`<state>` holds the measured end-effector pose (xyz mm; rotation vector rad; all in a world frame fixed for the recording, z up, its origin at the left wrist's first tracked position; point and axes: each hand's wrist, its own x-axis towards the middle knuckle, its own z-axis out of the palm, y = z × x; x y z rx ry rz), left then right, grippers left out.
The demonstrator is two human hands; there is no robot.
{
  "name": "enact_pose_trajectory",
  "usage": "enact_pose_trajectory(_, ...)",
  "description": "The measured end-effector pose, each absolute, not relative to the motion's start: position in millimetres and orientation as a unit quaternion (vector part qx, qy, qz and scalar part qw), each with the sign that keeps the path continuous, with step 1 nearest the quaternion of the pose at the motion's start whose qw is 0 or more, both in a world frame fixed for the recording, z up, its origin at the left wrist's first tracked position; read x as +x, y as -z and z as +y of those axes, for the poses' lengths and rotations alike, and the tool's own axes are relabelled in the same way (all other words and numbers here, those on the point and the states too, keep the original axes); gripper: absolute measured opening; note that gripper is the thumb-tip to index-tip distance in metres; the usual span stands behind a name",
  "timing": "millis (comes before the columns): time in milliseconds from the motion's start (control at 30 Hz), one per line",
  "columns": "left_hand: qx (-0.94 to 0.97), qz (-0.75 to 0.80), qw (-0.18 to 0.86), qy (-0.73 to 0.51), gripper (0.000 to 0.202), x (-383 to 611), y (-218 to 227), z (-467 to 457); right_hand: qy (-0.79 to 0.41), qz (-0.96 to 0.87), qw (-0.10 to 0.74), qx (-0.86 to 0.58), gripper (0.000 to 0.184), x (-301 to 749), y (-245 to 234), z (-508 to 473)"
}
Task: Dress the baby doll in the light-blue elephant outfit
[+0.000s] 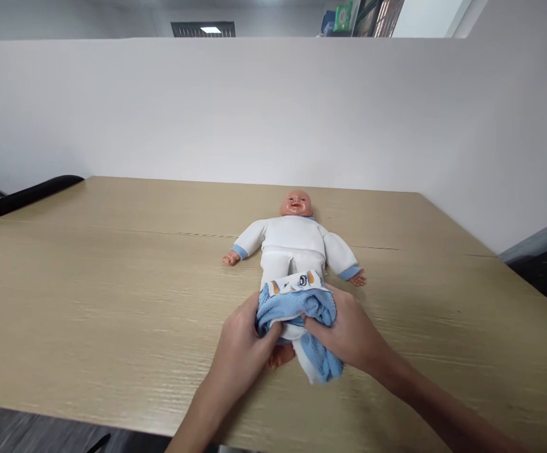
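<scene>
My left hand (243, 343): pinches bunched blue terry cloth (297, 307).
My right hand (349, 330): pinches it too.
Cloth: around legs of white-suited plastic baby doll (295, 236).

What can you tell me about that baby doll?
The baby doll lies face up on the wooden table, head pointing away, arms spread. Its bald plastic head and hands are bare; it wears a white top with blue cuffs and white bottoms. The left hand and right hand grip a blue terry cloth bunched over its legs; one bare foot shows beneath.

No readable text or labels
</scene>
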<state>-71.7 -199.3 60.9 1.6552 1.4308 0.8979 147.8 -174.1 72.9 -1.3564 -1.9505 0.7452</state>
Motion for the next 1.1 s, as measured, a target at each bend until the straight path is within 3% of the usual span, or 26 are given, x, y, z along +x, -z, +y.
enact_pose_trajectory(67,0.633,0.543,0.422,-0.355,0.025,-73,-64,-205,-0.289,-0.747,0.289,-0.525,0.002,149,-83,-178)
enact_pose_trajectory(300,0.582,0.551,0.494,-0.337,0.054,-85,-63,-244,-0.383,-0.754,0.201,-0.494,0.018,137,-109,-201)
enact_pose_trajectory(400,0.588,0.572,0.494,-0.288,0.051,-89,-57,-254,-0.377,-0.768,0.187,-0.483,0.013,131,-105,-207)
enact_pose_trajectory(633,0.653,0.612,0.394,-0.208,0.020,-89,-43,-254,-0.309,-0.784,0.167,-0.513,0.004,126,-83,-209)
enact_pose_trajectory(900,0.665,0.587,0.367,-0.280,0.036,-78,-21,-259,-0.233,-0.789,0.155,-0.547,0.036,125,-70,-222)
enact_pose_trajectory(1100,0.595,0.540,0.462,-0.376,0.037,-81,-13,-261,-0.330,-0.763,0.216,-0.511,0.038,126,-71,-221)
